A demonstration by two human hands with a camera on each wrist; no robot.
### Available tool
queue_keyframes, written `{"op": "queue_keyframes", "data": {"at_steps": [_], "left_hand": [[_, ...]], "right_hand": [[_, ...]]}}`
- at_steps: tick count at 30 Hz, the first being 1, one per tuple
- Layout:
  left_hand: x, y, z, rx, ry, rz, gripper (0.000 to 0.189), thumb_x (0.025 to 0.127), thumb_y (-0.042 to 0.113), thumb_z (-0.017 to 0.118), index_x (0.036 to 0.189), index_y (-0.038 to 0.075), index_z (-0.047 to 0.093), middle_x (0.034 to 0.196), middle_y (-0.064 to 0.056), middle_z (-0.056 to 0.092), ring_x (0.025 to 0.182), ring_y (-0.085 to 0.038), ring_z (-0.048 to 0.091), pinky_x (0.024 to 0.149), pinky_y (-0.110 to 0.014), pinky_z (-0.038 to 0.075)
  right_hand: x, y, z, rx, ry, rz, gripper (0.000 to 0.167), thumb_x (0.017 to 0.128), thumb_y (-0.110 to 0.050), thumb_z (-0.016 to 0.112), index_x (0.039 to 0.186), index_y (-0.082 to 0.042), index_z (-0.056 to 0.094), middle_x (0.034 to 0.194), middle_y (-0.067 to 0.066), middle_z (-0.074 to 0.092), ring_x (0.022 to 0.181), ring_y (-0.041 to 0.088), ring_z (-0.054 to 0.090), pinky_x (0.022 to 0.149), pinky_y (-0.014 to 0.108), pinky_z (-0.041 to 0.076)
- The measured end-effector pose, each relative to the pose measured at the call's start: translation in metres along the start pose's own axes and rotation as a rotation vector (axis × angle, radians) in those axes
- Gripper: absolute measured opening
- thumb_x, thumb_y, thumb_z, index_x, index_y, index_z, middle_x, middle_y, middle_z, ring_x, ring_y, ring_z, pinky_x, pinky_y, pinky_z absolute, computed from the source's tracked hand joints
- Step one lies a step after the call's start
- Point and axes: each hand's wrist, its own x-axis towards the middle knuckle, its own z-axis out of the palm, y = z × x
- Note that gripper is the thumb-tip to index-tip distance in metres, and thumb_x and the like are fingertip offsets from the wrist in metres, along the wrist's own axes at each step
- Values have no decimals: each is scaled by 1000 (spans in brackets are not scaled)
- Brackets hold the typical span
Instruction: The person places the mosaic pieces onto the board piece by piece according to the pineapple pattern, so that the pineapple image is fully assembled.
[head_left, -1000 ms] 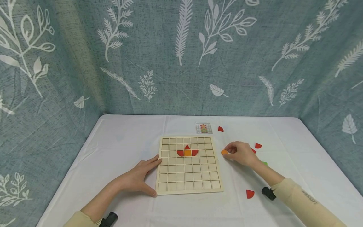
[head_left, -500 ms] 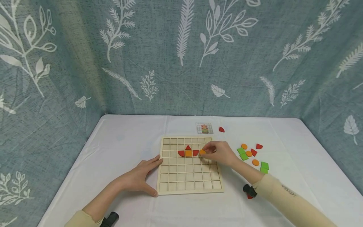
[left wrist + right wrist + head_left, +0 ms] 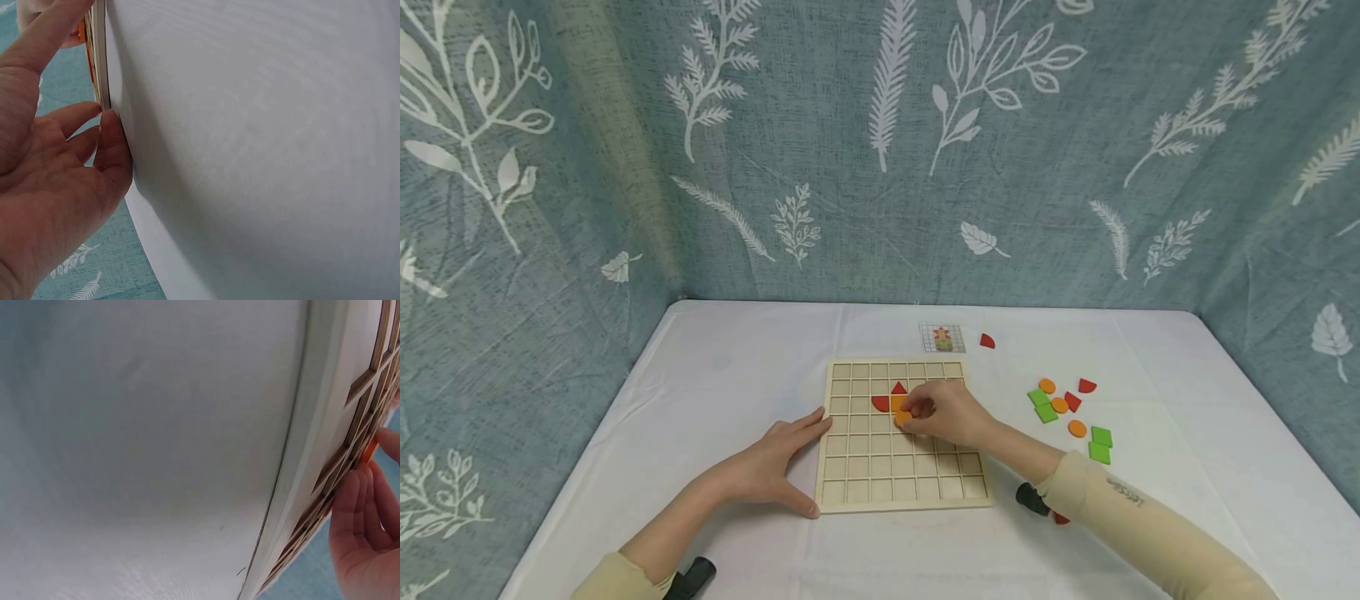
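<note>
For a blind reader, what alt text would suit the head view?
A person's right hand pinches an orange piece at a wooden grid board, below an orange square, while the left hand touches the board's left edge. Loose red, orange and green pieces lie to its right on a white table, a pattern card beyond it.

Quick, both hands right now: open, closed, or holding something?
Left hand: open, touching the left edge of the grid board.
Right hand: holding a round orange piece between fingers and thumb.

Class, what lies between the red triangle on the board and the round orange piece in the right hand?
In the head view, an orange square lies between the red triangle and the round orange piece the right hand pinches.
</note>
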Motion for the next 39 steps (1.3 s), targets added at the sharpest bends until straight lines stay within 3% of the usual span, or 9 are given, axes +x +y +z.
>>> {"op": "queue_keyframes", "data": {"at_steps": [13,19,23,29,33,39], "left_hand": [[-1,1,-2,1,1,9,114,63,41,91,152,3,30,160,-16,17,134,-38,29,103,-58,30],[-1,1,-3,-4,-5,8,114,64,41,90,152,3,29,161,-16,16,134,-37,28,104,-59,30],[0,0,-3,-5,-6,1,114,64,42,90,152,3,29,161,-15,16,134,-37,28,105,-58,29],[-1,1,-3,-7,-7,-7,114,64,43,90,152,3,30,161,-16,17,134,-37,28,105,-59,29],[-2,1,-3,-14,-10,-14,114,64,43,89,153,3,29,161,-14,16,135,-36,28,105,-58,29],[-2,2,-4,-22,-11,-27,114,64,43,90,153,4,29,161,-14,16,135,-35,27,106,-58,28]], "right_hand": [[-2,-2,-2,12,-18,0,15,81,-14,79,95,-10,74,83,-8,67,74,5,58,67,23,50],[-4,3,-15,4,40,20,14,84,-14,77,97,-9,74,86,-6,68,75,8,58,67,25,50],[-6,19,-30,-33,109,78,16,85,-14,75,100,-8,74,86,-3,67,75,11,58,66,27,49],[-6,48,-54,-64,205,230,23,86,-16,74,106,-4,71,93,7,68,82,19,61,68,32,49],[-6,61,-69,-71,231,316,28,88,-14,71,111,1,68,104,16,65,89,26,60,71,37,49],[2,77,-80,-102,258,371,35,90,-12,67,119,8,61,110,24,60,95,33,59,78,44,49]]}}
